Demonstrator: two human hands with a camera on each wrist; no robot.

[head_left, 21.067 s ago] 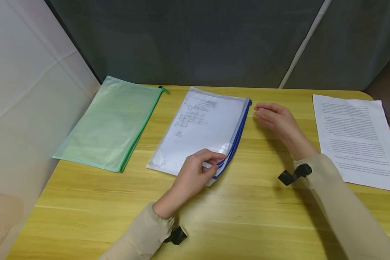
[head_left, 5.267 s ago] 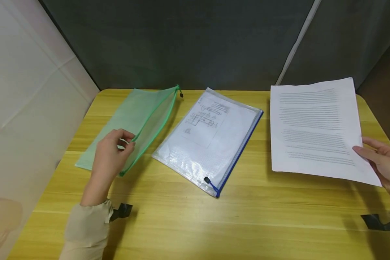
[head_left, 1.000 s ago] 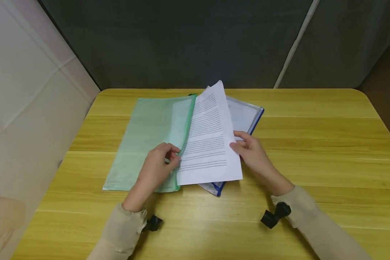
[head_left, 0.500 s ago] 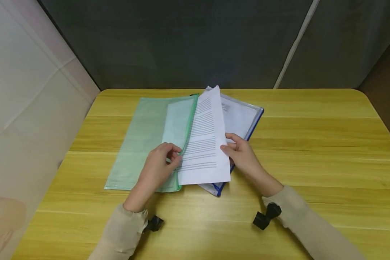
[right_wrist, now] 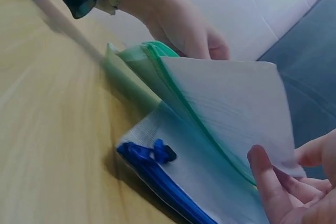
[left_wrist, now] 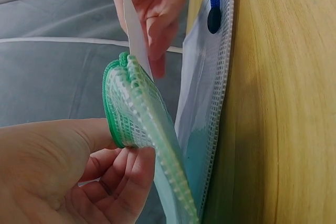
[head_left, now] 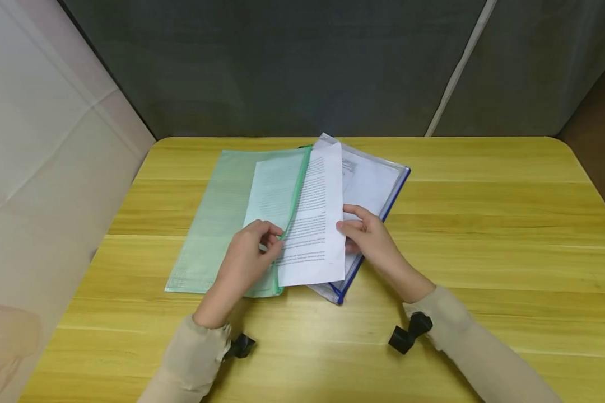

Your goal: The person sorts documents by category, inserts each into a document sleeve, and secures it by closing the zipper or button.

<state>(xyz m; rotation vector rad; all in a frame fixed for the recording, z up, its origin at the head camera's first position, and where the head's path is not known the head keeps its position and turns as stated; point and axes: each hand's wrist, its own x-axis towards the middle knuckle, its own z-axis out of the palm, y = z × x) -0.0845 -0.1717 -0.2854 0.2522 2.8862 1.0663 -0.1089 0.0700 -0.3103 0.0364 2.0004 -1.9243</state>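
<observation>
In the head view my left hand (head_left: 244, 252) pinches the zip edge of a translucent green zip pouch (head_left: 196, 240), lifting its top layer. My right hand (head_left: 375, 238) holds the right margin of a printed sheet of paper (head_left: 310, 240) between thumb and fingers. The sheet's left part lies inside the green pouch and shows through it; the right part sticks out. In the left wrist view the pouch's green edging (left_wrist: 107, 98) is bent up between thumb and fingers. The right wrist view shows the paper (right_wrist: 226, 93) emerging from the pouch mouth.
Beneath the paper lies a clear zip pouch (head_left: 375, 179) with a blue zip and a sheet with drawings inside. Its blue zip pull (right_wrist: 164, 151) sits at the near corner. Behind the wooden table (head_left: 499, 224) stands a dark panel (head_left: 282, 67).
Over the last second my right hand has pushed the paper left, deeper into the green pouch. Earlier, the sheet was at the right and my left hand was at the blue zip.
</observation>
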